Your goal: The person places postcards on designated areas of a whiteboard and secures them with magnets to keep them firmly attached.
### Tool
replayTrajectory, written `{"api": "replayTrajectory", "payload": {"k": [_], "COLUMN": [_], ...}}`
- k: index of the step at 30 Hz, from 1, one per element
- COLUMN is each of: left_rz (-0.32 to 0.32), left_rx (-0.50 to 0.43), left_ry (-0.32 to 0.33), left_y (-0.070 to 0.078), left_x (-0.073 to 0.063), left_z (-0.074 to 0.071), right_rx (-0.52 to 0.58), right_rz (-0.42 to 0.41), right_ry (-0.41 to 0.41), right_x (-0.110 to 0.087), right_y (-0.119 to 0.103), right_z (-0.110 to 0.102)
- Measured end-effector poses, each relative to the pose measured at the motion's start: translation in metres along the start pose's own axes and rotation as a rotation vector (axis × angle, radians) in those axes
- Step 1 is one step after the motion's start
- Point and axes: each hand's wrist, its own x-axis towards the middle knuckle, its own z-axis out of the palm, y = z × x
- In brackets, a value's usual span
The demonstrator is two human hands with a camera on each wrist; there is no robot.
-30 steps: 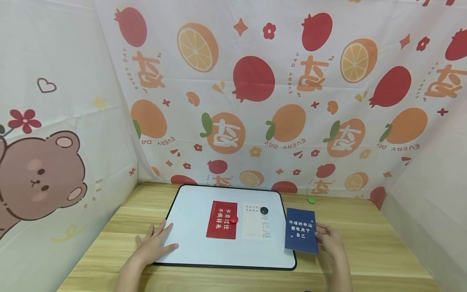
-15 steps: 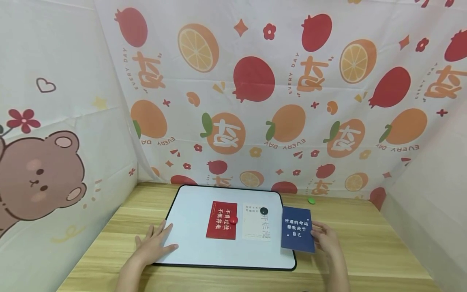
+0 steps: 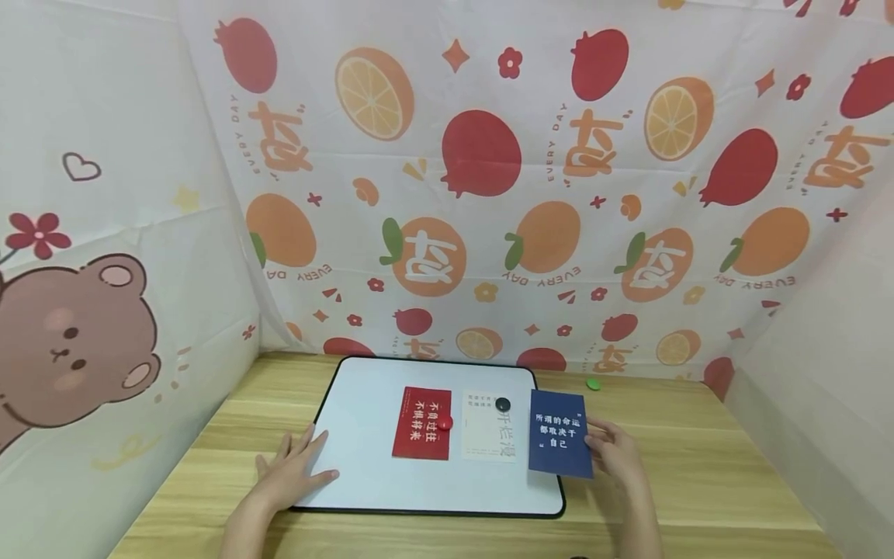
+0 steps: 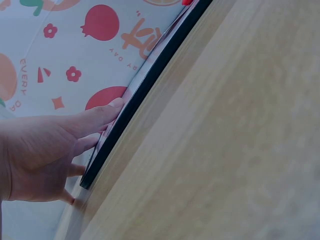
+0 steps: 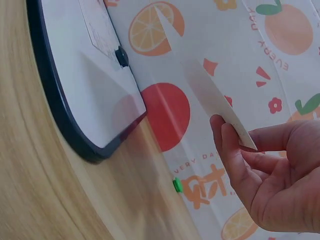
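Observation:
My right hand [image 3: 618, 454] pinches the right edge of a blue card [image 3: 560, 435] with white writing. In the right wrist view the card [image 5: 212, 95] is seen nearly edge-on, raised above the whiteboard's right end. My left hand [image 3: 293, 475] rests with spread fingers on the left edge of the black-framed whiteboard [image 3: 363, 435]. A red card [image 3: 419, 423] lies on the board with a red magnet [image 3: 445, 423] at its right side. Beside it is a white card [image 3: 482, 442] with a black magnet [image 3: 502, 404] near its top.
A green magnet [image 3: 593, 384] lies on the wooden table [image 3: 684, 466] behind the board's right corner. A fruit-print cloth [image 3: 482, 155] hangs along the table's back edge, and pale cloth walls stand at both sides. A small dark thing shows at the bottom edge of the head view.
My right hand has moved left with the blue card, which now overlaps more of the board's right side. My left hand stays on the board, and the head view has shifted slightly.

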Motion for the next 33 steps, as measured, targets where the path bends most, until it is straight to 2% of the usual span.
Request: {"api": "replayTrajectory", "payload": {"k": [6, 13, 24, 33], "left_rz": [0.006, -0.002, -0.006, -0.004], "left_rx": [-0.001, -0.003, -0.005, -0.007], "left_ry": [0.006, -0.008, -0.01, -0.011], "left_y": [-0.001, -0.002, -0.001, -0.003], "left_x": [0.0, 0.0, 0.001, 0.002], "left_z": [0.001, 0.001, 0.0, 0.001], "right_rx": [-0.008, -0.09, 0.003, -0.013], "right_rz": [-0.038, -0.105, -0.095, -0.094], "right_ry": [-0.029, -0.028, -0.044, -0.041], "right_x": [-0.001, 0.004, 0.011, 0.015], "right_y": [-0.006, -0.011, -0.031, -0.035], "right_z": [0.012, 0.029, 0.059, 0.077]}}
